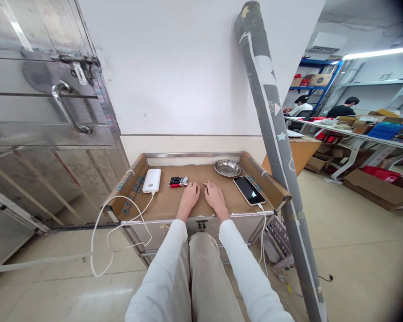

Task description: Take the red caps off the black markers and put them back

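My left hand (pixel 190 195) lies palm down on the cardboard-covered tabletop (pixel 169 208), fingers stretched out and holding nothing. Just left of its fingertips is a small row of slim pen-like items (pixel 178 181), black ones with a red one nearest me; their exact kind is too small to tell. My right hand (pixel 214 196) rests flat beside it, also without anything in it, and a gap separates the two hands. Farther right lies a phone (pixel 249 190) with a lit spot on its dark screen and a white cable plugged in. Behind the phone sits a round metal dish (pixel 227 168).
A white power bank (pixel 152 180) with a looping white cable (pixel 93 241) lies on the left. Cardboard side walls (pixel 267 181) edge the table. A tall grey wrapped roll (pixel 277 120) leans at right, a metal door (pixel 47 116) stands left. Two people sit in the background.
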Demonstrator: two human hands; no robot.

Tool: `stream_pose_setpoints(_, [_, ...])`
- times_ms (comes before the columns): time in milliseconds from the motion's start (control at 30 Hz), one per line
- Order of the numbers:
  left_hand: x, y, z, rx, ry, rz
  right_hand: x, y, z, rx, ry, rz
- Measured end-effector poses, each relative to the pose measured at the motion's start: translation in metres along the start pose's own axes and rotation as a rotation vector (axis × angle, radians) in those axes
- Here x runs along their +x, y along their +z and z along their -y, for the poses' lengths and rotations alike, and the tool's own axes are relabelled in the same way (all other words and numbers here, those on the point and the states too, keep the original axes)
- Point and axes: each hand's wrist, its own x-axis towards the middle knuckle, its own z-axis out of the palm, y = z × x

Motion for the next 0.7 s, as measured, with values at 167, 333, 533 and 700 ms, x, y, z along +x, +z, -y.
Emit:
stream_pose_setpoints(167, [-0.002, -0.001, 0.002, -0.068, -0.010, -0.004, -0.005, -0.001, 0.002, -0.038, 0.015, 0.015])
stream_pose_setpoints(333, [-0.003, -0.003, 0.001, -0.088, -0.015, -0.005, -0.009, -0.003, 0.004, -0.050, 0.042, 0.038])
stream_pose_setpoints(533, [-0.005, -0.006, -0.002, -0.051, -0.038, -0.012, -0.011, -0.004, 0.004, -0.037, 0.052, 0.047])
stream_pose_setpoints(700, [-0.011, -0.010, -0.007, 0.175, -0.281, -0.231, -0.014, -0.003, 0.002, -0.009, 0.058, 0.034])
